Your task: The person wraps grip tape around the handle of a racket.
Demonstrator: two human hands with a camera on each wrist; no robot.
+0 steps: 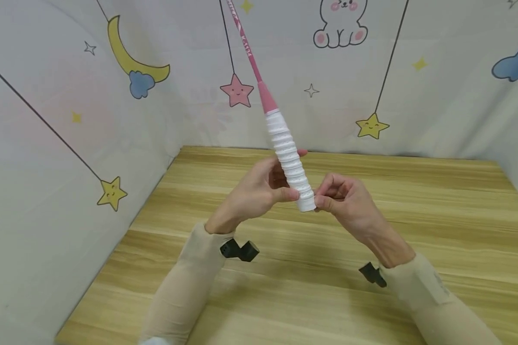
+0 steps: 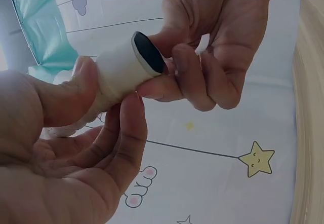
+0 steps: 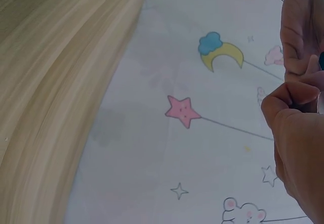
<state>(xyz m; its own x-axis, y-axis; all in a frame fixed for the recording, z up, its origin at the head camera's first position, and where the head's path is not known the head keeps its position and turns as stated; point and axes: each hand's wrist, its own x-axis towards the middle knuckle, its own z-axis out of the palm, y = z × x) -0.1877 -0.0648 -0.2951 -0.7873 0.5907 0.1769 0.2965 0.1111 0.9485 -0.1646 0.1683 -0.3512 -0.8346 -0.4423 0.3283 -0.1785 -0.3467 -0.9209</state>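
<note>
A badminton racket (image 1: 268, 98) with a pink shaft and a white ribbed grip (image 1: 288, 153) is held up at a slant above the table, its shaft running out of the top of the head view. My left hand (image 1: 255, 190) holds the lower part of the grip, thumb across the near side and fingers behind. At the butt end, my right hand (image 1: 354, 206) pinches the edge of the white wrap between thumb and index finger. The left wrist view shows the dark butt cap (image 2: 147, 52) ringed by the wrap. In the right wrist view, the right hand (image 3: 304, 138) hides most of the handle.
Below the hands lies a wood-grain table (image 1: 293, 287). A white cloth backdrop (image 1: 190, 110) with printed stars, moons and bears stands behind it and along the left side. Small black wrist cameras (image 1: 240, 250) sit on both beige sleeves.
</note>
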